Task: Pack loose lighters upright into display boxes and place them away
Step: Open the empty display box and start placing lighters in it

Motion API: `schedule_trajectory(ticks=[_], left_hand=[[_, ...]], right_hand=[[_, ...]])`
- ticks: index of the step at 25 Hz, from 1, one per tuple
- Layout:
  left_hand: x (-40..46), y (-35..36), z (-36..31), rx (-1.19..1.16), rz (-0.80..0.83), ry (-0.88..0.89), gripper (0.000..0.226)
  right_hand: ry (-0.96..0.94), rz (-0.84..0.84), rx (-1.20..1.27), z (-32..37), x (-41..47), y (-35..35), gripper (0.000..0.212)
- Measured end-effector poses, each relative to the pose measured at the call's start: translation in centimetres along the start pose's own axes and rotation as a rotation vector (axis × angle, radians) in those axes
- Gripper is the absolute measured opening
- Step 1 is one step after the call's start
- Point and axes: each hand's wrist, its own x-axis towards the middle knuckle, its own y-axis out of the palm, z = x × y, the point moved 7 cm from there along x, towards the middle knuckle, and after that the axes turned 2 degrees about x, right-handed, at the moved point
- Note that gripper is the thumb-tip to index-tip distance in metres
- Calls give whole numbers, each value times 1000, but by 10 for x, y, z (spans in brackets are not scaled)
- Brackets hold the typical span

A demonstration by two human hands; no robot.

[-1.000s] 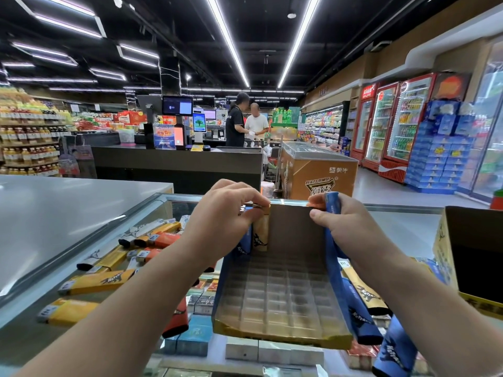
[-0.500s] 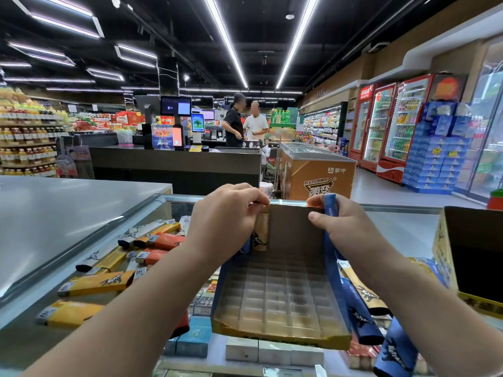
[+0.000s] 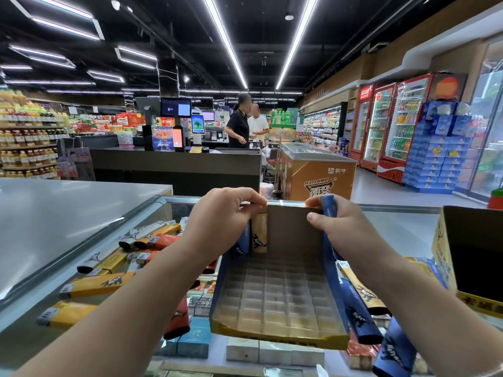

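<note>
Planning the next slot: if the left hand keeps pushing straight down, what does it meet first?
Probably the clear slotted tray in the display box; the left hand pinches a tan lighter there.

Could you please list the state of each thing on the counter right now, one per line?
Display box: open, nearly empty, two lighters standing upright in its back left corner.
Left hand: pinching the tan lighter at the top.
Right hand: gripping a blue lighter.
Loose lighters: lying flat on the glass counter.
Second box: open, inside dark.
</note>
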Motion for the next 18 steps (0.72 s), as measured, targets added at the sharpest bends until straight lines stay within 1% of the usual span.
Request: schedule_trajectory(ticks=[5, 13, 18], left_hand=[[-2, -1, -2, -44, -14, 20, 15], [-2, -2, -10, 121, -41, 83, 15], [-5, -1, -23, 289, -102, 178, 13]], right_hand=[[4, -2, -16, 0, 1, 1, 11], [8, 8, -24, 2, -1, 1, 11], [7, 10, -29, 2, -1, 2, 11]])
